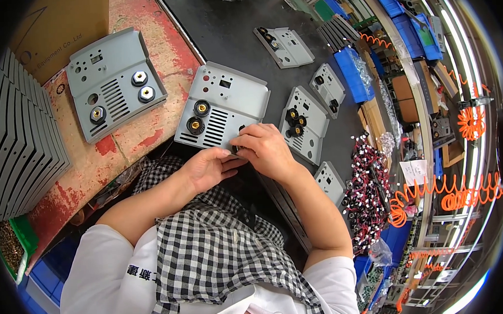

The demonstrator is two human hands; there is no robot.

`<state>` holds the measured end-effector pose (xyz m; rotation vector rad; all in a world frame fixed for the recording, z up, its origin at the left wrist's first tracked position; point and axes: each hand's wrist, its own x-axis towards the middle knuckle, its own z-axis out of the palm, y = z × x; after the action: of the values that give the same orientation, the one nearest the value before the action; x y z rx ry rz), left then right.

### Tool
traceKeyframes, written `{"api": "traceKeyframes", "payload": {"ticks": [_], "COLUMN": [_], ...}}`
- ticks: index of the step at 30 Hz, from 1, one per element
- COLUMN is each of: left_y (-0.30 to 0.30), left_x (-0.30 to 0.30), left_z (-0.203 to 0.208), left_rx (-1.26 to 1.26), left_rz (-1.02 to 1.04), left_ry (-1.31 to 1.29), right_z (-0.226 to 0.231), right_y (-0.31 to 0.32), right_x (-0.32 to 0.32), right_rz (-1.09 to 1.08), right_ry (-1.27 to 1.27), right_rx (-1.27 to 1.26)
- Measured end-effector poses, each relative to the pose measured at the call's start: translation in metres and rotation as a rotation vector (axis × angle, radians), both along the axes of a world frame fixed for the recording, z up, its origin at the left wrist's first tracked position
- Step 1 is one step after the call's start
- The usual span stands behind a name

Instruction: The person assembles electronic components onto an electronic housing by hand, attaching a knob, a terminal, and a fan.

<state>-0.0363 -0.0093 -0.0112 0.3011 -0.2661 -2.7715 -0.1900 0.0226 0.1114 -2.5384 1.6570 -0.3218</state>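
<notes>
Workshop interior, with two counters meeting: a worn red-and-wood counter [173, 45] at 10 o'clock, a dark counter [218, 29] at 12. At 11 o'clock, on the dark counter's near edge, lies a grey slotted panel [246, 98], its folded flange [237, 75] toward 1 o'clock. Two black sockets [196, 124] with brass centres sit at the panel's 8 o'clock.

Right-hand grip [268, 150]: fingers closed on a dark fitting [242, 127] at the panel's 5 o'clock corner, the fitting mostly hidden. Left-hand grip [207, 169]: palm upward just below that corner, fingers half curled; whether it bears on the panel cannot be told.

Handling assessment: the panel appears to be bent sheet metal — probably stiff, fairly light, smooth enough to slip or scratch. Cut edges may be sharp. Recommended hold: the flange and the plain opposite side, not the sockets. The dark fitting is judged hard and light, best pinched by its rim.

Also noted: a similar panel [110, 76] at 10 o'clock, a panel stack [26, 133] at 9.
</notes>
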Motion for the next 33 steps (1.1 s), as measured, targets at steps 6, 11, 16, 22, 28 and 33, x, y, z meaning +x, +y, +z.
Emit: {"api": "traceKeyframes", "payload": {"ticks": [6, 11, 16, 22, 28, 33], "left_y": [0.001, 0.001, 0.000, 0.000, 0.003, 0.000], "left_x": [0.001, 0.001, 0.000, 0.001, -0.001, 0.002], "left_z": [-0.003, -0.002, -0.005, -0.003, -0.008, -0.002], "left_rx": [-0.003, 0.005, 0.012, -0.002, -0.001, 0.008], "left_rz": [-0.005, 0.004, 0.004, -0.004, 0.010, -0.002], "left_ry": [0.009, -0.001, -0.003, -0.011, 0.015, 0.004], "right_z": [0.001, 0.008, 0.008, -0.001, 0.016, 0.048], "right_y": [0.000, 0.003, 0.001, -0.006, 0.015, 0.018], "right_x": [-0.003, 0.002, -0.001, 0.010, 0.016, 0.017], "right_rz": [0.075, 0.159, 0.212, -0.162, -0.361, -0.529], "right_ry": [0.013, 0.124, 0.143, 0.450, -0.035, -0.127], "right_rx": [0.032, -0.059, -0.028, -0.077, 0.003, 0.268]}}
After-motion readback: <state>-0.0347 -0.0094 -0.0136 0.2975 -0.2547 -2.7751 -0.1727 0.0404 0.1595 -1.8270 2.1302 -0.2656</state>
